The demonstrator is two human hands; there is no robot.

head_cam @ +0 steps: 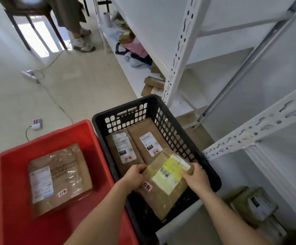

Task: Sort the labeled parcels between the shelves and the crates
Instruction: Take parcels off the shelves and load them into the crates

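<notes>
A brown taped parcel [164, 181] with a yellow-white label hangs over the near end of the black crate [212, 175]. My left hand [134, 177] grips its left edge and my right hand [197, 177] grips its right edge. Two more labeled brown parcels [124, 149] [149, 138] lie flat side by side deeper in the black crate. The red crate [9, 160] to the left holds one labeled brown parcel [58, 179]. White metal shelves [184, 50] rise on the right.
More parcels [255, 204] sit on a low shelf at the lower right. Boxes [153, 84] and loose bags lie on the floor-level shelf behind the black crate. A power strip [28, 74], a cable and a small charger lie on the floor. A person's legs [80, 36] stand by a chair far back.
</notes>
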